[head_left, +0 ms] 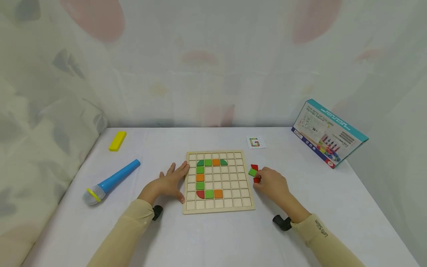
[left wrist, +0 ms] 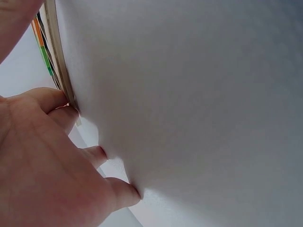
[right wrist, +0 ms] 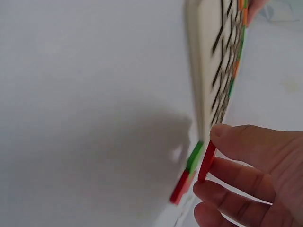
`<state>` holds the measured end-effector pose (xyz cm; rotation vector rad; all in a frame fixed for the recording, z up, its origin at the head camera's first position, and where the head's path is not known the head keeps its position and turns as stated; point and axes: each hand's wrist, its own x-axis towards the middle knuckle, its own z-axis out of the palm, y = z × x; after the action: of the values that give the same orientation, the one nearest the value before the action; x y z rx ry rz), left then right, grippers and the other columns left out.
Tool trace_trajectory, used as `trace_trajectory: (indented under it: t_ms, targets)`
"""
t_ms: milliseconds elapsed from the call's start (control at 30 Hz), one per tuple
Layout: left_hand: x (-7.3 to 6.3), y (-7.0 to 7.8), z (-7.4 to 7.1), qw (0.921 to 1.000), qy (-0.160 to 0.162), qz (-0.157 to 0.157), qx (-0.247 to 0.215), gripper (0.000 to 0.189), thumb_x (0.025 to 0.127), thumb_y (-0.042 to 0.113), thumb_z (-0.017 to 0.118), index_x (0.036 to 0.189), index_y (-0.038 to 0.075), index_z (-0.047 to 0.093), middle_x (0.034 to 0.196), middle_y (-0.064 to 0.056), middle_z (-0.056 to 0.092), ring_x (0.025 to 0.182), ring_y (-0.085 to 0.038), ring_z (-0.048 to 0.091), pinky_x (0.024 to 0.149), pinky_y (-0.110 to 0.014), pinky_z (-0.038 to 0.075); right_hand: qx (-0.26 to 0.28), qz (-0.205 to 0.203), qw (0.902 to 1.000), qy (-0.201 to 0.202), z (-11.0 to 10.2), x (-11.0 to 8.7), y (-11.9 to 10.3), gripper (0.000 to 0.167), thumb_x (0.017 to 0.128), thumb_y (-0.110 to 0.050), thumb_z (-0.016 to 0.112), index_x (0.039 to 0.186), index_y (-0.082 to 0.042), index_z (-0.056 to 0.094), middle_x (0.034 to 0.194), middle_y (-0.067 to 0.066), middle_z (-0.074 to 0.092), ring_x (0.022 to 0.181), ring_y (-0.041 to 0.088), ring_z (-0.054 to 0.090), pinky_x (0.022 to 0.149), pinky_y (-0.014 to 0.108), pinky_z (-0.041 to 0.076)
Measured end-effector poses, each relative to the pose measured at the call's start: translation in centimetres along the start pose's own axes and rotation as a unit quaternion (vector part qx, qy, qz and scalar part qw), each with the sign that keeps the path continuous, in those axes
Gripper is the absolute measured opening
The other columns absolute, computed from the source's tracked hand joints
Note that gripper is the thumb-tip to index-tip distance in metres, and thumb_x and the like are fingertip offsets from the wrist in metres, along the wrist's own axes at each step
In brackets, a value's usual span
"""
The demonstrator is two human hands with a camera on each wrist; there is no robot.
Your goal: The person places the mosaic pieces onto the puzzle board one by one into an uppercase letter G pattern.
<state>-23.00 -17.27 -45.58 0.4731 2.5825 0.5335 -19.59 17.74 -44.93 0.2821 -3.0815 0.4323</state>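
A wooden grid board (head_left: 234,185) lies on the table, with green, orange and red tiles set in its cells in a C-like shape. My left hand (head_left: 168,184) has its fingers spread, thumb and fingertips on the board's left edge. In the left wrist view, other fingertips rest on the white cloth. Just right of the board, my right hand (head_left: 274,185) pinches a red tile (right wrist: 207,161) between thumb and fingers. Beside that hand lie a green tile (head_left: 252,172) and another red tile (head_left: 254,167).
Behind the board is a small pattern card (head_left: 255,142) with a coloured G-like figure. A printed box (head_left: 328,135) stands tilted at the back right. On the left are a blue toy microphone (head_left: 116,178) and a yellow block (head_left: 117,141).
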Motion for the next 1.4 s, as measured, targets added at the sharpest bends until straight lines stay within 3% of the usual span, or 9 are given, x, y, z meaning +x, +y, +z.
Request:
trace_trajectory:
  t_ms: [200,433,600,900,1400]
  targets:
    - [-0.1,0.0,0.0,1.0000,0.003,0.002,-0.006,0.126,0.052,0.030,0.088,0.149,0.013,0.011,0.155,-0.005,0.000,0.137,-0.042,-0.011,0.095,-0.074,-0.004,0.009,-0.062,0.9980,0.006,-0.3,-0.3,-2.9,0.020,0.072,-0.024,0.077,0.086,-0.012,0.068,0.082,-0.003,0.059,0.067,0.011,0.049,0.054,0.024,0.043]
    - [-0.1,0.3,0.0,1.0000,0.005,-0.003,-0.006,0.125,0.052,0.031,0.088,0.149,0.014,0.011,0.155,-0.004,0.000,0.138,-0.040,-0.011,0.096,-0.073,-0.003,0.001,-0.125,0.9920,-0.019,1.0,-0.4,-5.8,0.021,0.072,-0.029,0.077,0.083,-0.014,0.067,0.072,-0.008,0.052,0.061,0.007,0.044,0.050,0.021,0.039]
    - [-0.3,0.5,0.0,0.9999,0.007,-0.004,-0.008,0.125,0.052,0.030,0.088,0.149,0.013,0.013,0.156,-0.005,0.001,0.138,-0.040,-0.010,0.096,-0.073,-0.002,-0.009,-0.138,0.9897,-0.036,1.8,-0.5,-6.9,0.018,0.074,-0.028,0.075,0.076,-0.014,0.063,0.066,-0.008,0.045,0.061,0.010,0.042,0.051,0.023,0.036]
    - [-0.1,0.5,0.0,1.0000,0.002,-0.009,0.000,0.125,0.053,0.031,0.088,0.150,0.016,0.011,0.156,-0.002,-0.001,0.138,-0.038,-0.011,0.098,-0.072,-0.002,-0.008,-0.147,0.9886,-0.031,2.2,-0.3,-7.5,0.020,0.076,-0.031,0.074,0.074,-0.016,0.061,0.065,-0.008,0.042,0.061,0.010,0.041,0.051,0.022,0.035]
    - [-0.1,0.2,-0.1,1.0000,0.005,-0.006,-0.001,0.125,0.052,0.030,0.088,0.149,0.015,0.012,0.156,-0.003,0.000,0.138,-0.039,-0.011,0.097,-0.072,-0.003,-0.014,-0.152,0.9878,-0.028,2.4,-0.4,-7.8,0.019,0.075,-0.031,0.075,0.081,-0.016,0.065,0.066,-0.009,0.043,0.060,0.009,0.041,0.050,0.022,0.034]
